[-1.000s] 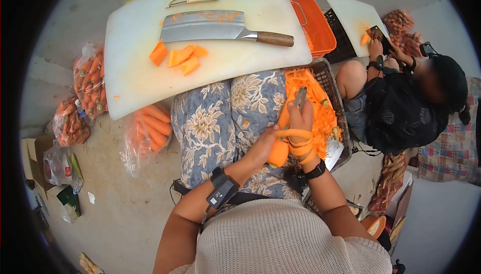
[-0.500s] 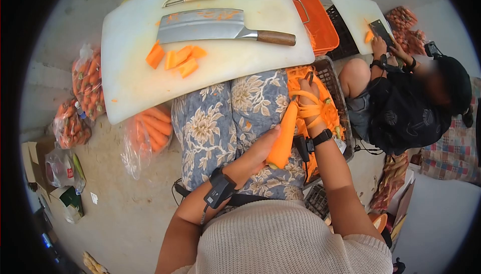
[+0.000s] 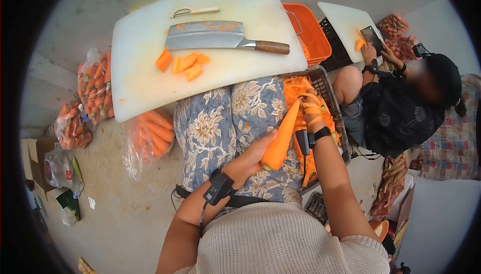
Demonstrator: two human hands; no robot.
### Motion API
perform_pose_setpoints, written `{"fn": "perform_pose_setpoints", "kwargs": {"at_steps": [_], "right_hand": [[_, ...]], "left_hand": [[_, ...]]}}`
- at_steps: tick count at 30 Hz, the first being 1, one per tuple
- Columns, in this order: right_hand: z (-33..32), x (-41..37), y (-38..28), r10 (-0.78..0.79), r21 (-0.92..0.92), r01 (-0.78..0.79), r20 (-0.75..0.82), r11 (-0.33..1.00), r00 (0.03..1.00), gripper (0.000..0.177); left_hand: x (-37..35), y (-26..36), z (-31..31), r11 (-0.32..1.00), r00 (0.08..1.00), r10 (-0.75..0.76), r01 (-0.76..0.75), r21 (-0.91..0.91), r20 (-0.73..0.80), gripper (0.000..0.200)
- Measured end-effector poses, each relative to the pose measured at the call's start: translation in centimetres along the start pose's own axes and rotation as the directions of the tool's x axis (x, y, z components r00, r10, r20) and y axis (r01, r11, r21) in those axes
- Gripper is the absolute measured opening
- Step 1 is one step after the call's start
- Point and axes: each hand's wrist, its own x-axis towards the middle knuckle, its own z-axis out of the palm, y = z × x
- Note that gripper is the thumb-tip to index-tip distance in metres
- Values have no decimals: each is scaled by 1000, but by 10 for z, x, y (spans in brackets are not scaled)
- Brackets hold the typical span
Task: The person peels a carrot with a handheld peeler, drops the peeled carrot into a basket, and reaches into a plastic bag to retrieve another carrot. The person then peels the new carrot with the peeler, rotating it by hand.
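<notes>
My left hand is wrapped round the thick end of a large peeled carrot, whose narrow tip points up and away over my lap. Close to that tip is my right hand, its fingers curled and draped with long orange peel strips. What the right hand grips is hidden by the fingers and peel. Under it, a dark plastic crate holds a heap of carrot peelings.
Ahead, a white cutting board carries a cleaver, a peeler and carrot chunks. Bagged carrots stand at left. An orange bin is behind the crate; a co-worker sits at right by another board.
My right hand has shifted slightly down toward me, with the peel strips still across it. The carrot's tip now tilts a little more to the right. The co-worker's hands have moved slightly.
</notes>
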Motion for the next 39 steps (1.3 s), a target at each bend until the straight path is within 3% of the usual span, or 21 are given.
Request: {"fn": "perform_pose_setpoints", "kwargs": {"at_steps": [2,4,5,6,7,8,9,10,11,13,15,17,18,20,27,29,30,33,35,39], "right_hand": [[-6,-1,-1,44,65,-42,-27,997,999,23],[-2,-37,-18,-30,69,37,-98,997,995,22],[-11,-45,-20,0,21,-1,56,1000,998,30],[-20,-47,-11,0,20,-2,57,1000,998,30],[-27,-48,1,-271,-267,326,222,907,937,32],[-36,-49,11,-443,-455,622,444,637,778,33],[-26,-70,4,-444,-456,622,442,636,779,33],[1,-110,-15,-368,-261,433,263,863,892,33],[21,-142,-29,-221,1,222,112,975,969,33],[30,-179,-36,-238,-8,243,190,970,953,31],[34,-198,-31,-254,-21,269,269,963,929,29],[38,-207,-25,-458,-229,547,344,806,819,33],[37,-205,-22,-457,-230,546,345,806,820,33],[36,-197,-14,-601,-389,727,409,566,687,36],[42,-185,-9,-603,-355,710,374,609,704,35],[44,-185,-13,-511,-307,605,337,735,791,35],[45,-185,-16,-504,-313,600,338,737,795,35],[45,-181,-20,-500,-439,615,358,656,789,32],[44,-170,-15,-613,-468,726,399,503,682,24],[52,-160,-26,-611,-513,710,384,482,692,20]], "left_hand": [[-4,0,0,1000,1000,-8,8,21,7,47],[-6,2,2,1000,1000,-14,14,27,8,47],[-6,2,4,997,1000,-11,13,-73,26,47],[-6,2,5,986,999,-10,17,-169,44,47],[-4,1,2,985,999,-12,19,-170,45,47],[1,-1,-4,977,995,15,6,-213,99,47],[5,-3,-8,967,987,46,-6,-254,153,47],[6,-5,-10,967,987,43,-3,-253,152,47],[6,-6,-12,961,976,84,-27,-275,199,47],[3,-6,-7,955,963,122,-47,-293,242,48],[1,-6,11,937,982,182,-160,-310,44,47],[-6,-1,22,940,982,186,-166,-297,41,47],[-8,0,24,942,981,192,-174,-286,37,47],[-4,-3,20,944,980,195,-177,-279,37,48],[-3,3,21,953,981,192,-188,-236,-6,50],[2,2,19,949,976,219,-213,-230,-1,50],[2,3,19,946,968,250,-242,-218,9,50],[0,7,20,960,983,182,-182,-214,-22,49],[2,8,18,961,986,166,-167,-222,-22,49],[7,4,15,966,986,162,-166,-199,-37,50]]}}
